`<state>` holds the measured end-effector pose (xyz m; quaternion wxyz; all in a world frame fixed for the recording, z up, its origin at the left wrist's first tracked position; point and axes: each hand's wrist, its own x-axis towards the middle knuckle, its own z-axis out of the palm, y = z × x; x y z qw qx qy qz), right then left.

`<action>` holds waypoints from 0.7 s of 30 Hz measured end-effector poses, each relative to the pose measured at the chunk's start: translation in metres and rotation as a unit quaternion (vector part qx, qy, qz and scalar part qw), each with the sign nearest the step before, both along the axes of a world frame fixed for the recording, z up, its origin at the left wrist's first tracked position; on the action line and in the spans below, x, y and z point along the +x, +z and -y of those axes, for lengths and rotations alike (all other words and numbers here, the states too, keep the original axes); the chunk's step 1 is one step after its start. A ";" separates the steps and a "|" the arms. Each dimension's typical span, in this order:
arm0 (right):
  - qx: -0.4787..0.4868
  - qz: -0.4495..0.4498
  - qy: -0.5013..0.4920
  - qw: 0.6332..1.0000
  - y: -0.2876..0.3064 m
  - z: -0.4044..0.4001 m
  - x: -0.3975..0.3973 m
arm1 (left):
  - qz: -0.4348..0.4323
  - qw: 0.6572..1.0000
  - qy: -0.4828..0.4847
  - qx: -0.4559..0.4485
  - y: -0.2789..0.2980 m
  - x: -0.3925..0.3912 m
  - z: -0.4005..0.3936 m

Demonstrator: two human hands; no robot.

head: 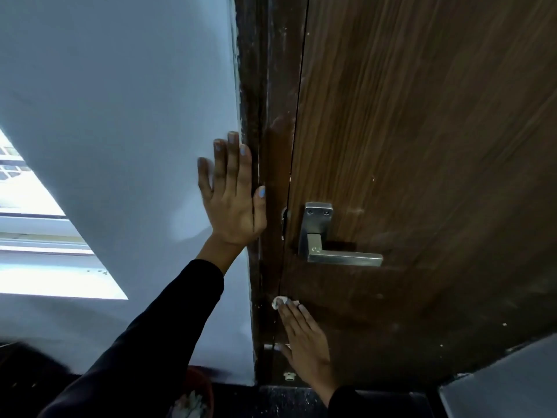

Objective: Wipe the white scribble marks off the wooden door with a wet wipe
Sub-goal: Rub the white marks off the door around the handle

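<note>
While left hand (232, 194) rests flat, fingers spread, on wall (120, 116), right hand (304, 336) presses wet wipe (278, 301) with straight fingers against door (422, 146) edge, lower centre of frame, below handle (331, 245).

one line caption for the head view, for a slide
Right hand presses a wet wipe on the wooden door below the handle; left hand flat on the wall.

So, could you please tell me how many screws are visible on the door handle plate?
2: both at the top of the handle plate, the left screw and the right screw. The lever may hide others lower down.
</note>
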<state>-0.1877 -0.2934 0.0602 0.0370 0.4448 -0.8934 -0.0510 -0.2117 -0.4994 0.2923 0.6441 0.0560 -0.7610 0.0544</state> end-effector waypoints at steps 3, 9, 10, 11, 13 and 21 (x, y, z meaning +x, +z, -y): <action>-0.079 -0.011 -0.024 0.997 0.012 0.014 -0.002 | -0.005 1.000 -0.011 -0.003 -0.002 -0.002 0.000; -0.169 0.014 -0.079 0.982 0.037 0.055 -0.001 | -0.004 1.000 -0.028 -0.007 -0.009 -0.005 0.006; -0.163 0.028 -0.084 0.983 0.027 0.053 0.006 | -0.004 1.000 -0.028 -0.006 -0.009 -0.005 0.006; -0.147 0.040 -0.087 0.985 0.015 0.048 0.013 | -0.002 1.000 -0.031 -0.005 -0.010 -0.005 0.005; -0.106 0.050 -0.095 0.989 -0.002 0.042 0.024 | 0.005 0.999 -0.039 -0.002 -0.010 -0.004 0.005; -0.344 -0.089 -0.137 0.925 0.083 0.092 0.020 | 0.000 0.998 -0.068 0.006 -0.011 -0.002 0.004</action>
